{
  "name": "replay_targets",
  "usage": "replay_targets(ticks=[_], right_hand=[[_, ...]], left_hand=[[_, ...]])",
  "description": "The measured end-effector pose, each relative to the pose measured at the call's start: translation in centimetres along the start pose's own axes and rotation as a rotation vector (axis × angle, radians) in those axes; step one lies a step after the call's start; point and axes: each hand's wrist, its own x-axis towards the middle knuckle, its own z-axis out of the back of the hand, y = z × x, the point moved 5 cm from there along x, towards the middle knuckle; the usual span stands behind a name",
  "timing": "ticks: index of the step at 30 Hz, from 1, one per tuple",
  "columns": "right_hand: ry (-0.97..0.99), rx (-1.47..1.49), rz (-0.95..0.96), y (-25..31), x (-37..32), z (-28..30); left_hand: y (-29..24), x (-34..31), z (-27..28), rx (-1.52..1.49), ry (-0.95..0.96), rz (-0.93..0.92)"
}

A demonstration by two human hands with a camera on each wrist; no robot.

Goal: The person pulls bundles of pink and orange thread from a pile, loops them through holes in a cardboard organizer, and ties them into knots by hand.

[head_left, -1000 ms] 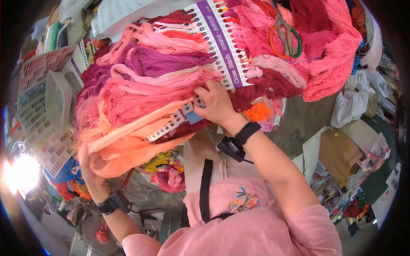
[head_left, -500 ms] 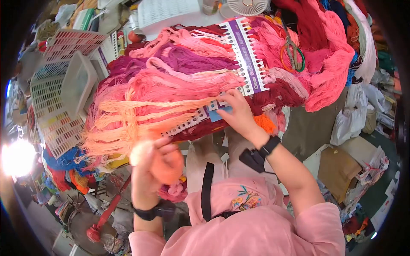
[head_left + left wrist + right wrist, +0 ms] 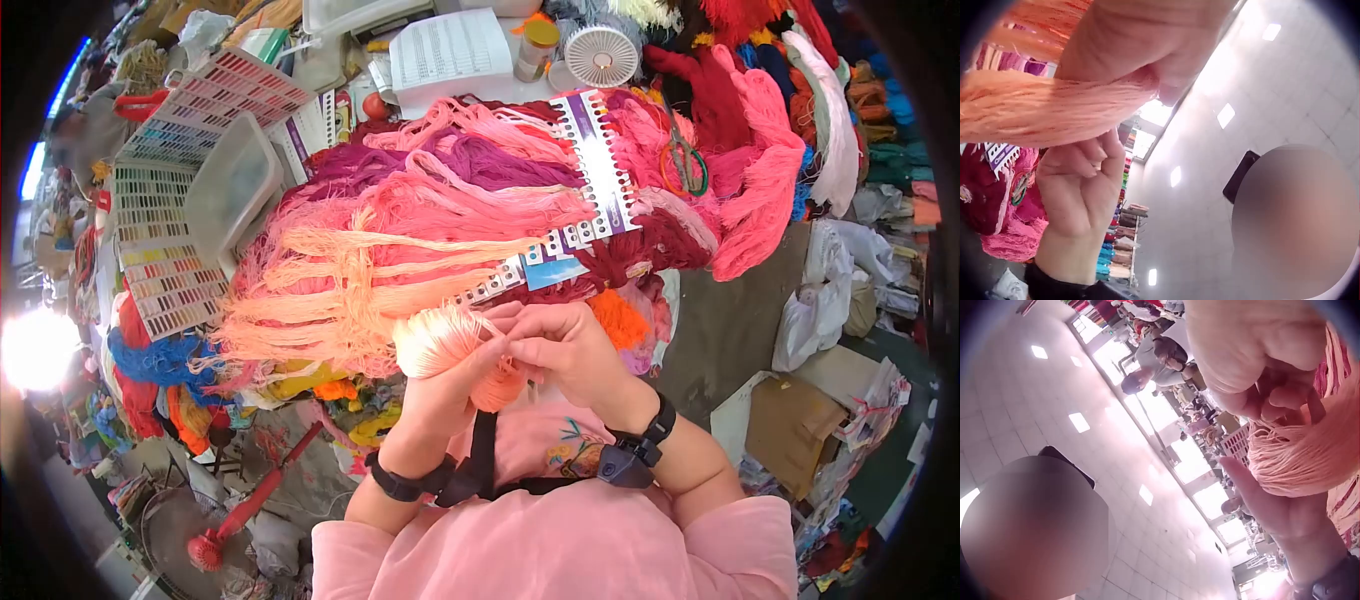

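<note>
Peach skein (image 3: 435, 342) lay gathered between two hands, off the punched card (image 3: 488, 288)

Largest in the scene was a broad spread of pink, red and purple thread (image 3: 470, 215), its strands running left from a long card with a purple band (image 3: 597, 160). To its left stood a color chart (image 3: 165, 240), with a clear plastic tray (image 3: 230, 190) beside it. A printed sheet (image 3: 450, 50) lay on the far side.

The left hand (image 3: 435, 400) held the skein, its thumb reaching toward the other hand; its fingers were mostly hidden by the thread. The right hand (image 3: 580, 355) worked at the skein's right end, fingers curled and thumb brought to the forefinger in what looked like a pinch on the strands. Whether one strand or several sat in that pinch, I could not tell. The skein itself was near the person, just on the near side of the punched card.

As for progress, several peach bundles (image 3: 400, 268) already stretched left from the punched card over the pink thread, while the held skein was apart from it. Smaller still were the scissors (image 3: 687, 165) on the right and a blue label (image 3: 555, 274) by the punched card. Smallest, the holes along that card's left part showed dark and round, seemingly unthreaded.
</note>
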Motion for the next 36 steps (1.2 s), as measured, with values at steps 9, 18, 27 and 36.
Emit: replay_targets(ticks=[9, 18, 27, 36], right_hand=[[0.012, 0.18, 0.011, 1.0, -2.1, -2.3], [-0.016, 0.013, 0.081, 1.5, -2.8, -4.3], [-0.005, 0.06, 0.103, 0.8, -2.4, -4.9], [0.079, 0.355, -0.06, 0.5, -2.5, -4.4]], left_hand=[[-0.7, -1.9, 0.3, -0.256, 0.169, 0.106], [-1.9, -3.3, 0.3, -0.153, 0.155, -0.046], [-2.1, -3.7, 0.7, -0.163, 0.236, -0.018], [-1.9, -3.9, 1.3, -0.199, 0.286, -0.012]])
